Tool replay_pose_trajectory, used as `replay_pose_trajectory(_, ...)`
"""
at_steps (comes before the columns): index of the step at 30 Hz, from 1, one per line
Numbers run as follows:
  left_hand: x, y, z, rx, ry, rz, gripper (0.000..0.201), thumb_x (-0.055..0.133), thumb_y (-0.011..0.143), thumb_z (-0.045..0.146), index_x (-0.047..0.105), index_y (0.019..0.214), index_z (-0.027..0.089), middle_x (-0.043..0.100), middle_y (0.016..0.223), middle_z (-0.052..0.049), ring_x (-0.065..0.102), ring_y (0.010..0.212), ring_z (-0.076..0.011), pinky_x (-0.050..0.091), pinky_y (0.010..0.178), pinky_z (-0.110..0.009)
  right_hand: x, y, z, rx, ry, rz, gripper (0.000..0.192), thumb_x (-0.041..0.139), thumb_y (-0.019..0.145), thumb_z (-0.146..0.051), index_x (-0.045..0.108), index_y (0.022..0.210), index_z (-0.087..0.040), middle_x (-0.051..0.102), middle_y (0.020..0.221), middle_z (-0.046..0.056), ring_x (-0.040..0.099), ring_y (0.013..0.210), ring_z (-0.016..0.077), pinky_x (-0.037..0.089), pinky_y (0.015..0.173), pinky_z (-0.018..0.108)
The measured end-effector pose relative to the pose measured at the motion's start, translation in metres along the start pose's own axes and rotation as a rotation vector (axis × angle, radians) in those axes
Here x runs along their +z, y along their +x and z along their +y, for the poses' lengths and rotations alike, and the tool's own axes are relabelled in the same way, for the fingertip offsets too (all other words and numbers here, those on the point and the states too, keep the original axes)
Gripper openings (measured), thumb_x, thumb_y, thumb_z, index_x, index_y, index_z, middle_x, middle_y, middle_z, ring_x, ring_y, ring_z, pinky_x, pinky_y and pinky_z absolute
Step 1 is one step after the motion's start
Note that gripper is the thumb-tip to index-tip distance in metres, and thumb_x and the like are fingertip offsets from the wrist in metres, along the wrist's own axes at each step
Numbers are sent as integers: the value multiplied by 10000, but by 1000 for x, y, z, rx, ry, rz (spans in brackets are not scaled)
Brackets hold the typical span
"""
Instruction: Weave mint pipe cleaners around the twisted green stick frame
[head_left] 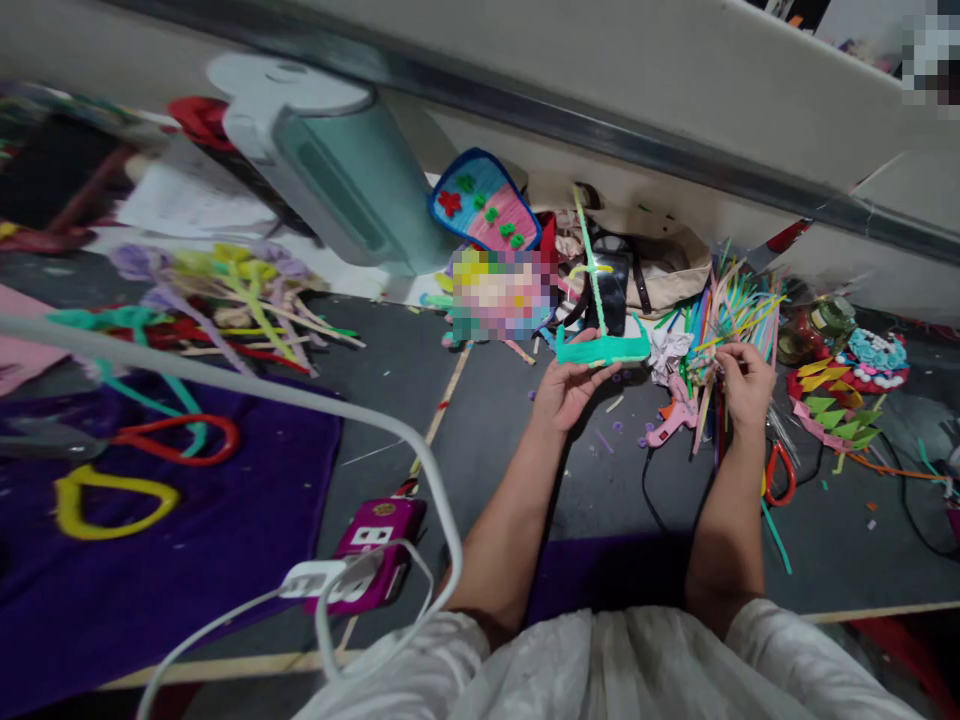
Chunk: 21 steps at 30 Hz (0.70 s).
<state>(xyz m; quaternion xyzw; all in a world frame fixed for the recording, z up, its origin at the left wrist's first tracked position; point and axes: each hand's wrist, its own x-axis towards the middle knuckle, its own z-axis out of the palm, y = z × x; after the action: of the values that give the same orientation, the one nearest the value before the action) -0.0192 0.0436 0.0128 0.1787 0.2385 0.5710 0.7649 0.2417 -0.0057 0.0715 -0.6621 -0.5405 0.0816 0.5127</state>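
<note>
Left hand (pixel 571 385) under green boat (pixel 602 346) — right hand (pixel 744 378) among sticks (pixel 739 310).

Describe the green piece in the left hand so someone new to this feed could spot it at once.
Start at the big pale-green cylinder by the wall, then move right past the blue-rimmed fan shape. Above the upturned left hand sits the mint-green fuzzy piece, a flat bar with one thin stem rising straight up. Unlike the loose multicoloured sticks at the right hand, it is one joined shape.
</note>
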Motion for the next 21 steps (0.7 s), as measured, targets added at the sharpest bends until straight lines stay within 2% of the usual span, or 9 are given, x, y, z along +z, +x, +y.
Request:
replay_pose_trajectory(4,1,-1,0,2,-6,-8,556,632,734,57,671,1271,193,726,1243,-105,726,1059,-261,538,1064,-559,-4,-2,-23,73,246,109,156,655,848,-347,670,810,-196,691,742,-9,637,682,154,492,671,287)
replay_pose_trajectory(6,1,-1,-1,-1,3,-4,454,663,761,116,694,1210,172,714,1255,-125,713,1100,-289,535,1065,-565,-8,-6,-41,82,338,124,173,672,860,-373,655,830,-203,717,785,0,673,691,152,500,637,276)
replay_pose_trajectory(10,-2,1,-4,-5,27,-10,291,722,788,206,718,1075,160,687,1305,-141,677,1183,-328,549,1046,-566,-18,-20,-89,-36,523,151,198,748,840,-379,624,798,-231,716,807,-6,681,680,141,536,588,268)
replay_pose_trajectory(14,-3,3,-6,-17,44,-39,389,766,769,176,696,1151,194,686,1315,-121,682,1185,-312,560,1037,-542,-26,-41,-129,-206,784,123,257,787,830,-430,592,741,-287,662,726,-51,627,587,119,532,487,234)
replay_pose_trajectory(16,-3,3,-6,-19,43,-39,457,773,767,161,672,1209,223,682,1328,-105,689,1174,-300,565,1029,-537,-26,-48,-137,-254,947,61,262,813,811,-415,580,749,-313,588,655,-84,539,481,92,442,371,176)
replay_pose_trajectory(18,-2,3,-5,-29,48,-34,489,772,778,161,652,1247,235,676,1340,-104,689,1179,-298,566,1027,-535,-21,-49,-136,-243,1117,3,265,835,795,-376,577,764,-321,541,624,-98,493,435,75,350,303,136)
replay_pose_trajectory(21,-2,2,-5,-53,66,-34,519,778,775,154,644,1273,211,673,1342,-122,677,1204,-305,565,1036,-517,-2,-41,-123,2,1133,-66,343,841,769,-445,537,745,-286,587,681,-81,577,518,74,387,342,128)
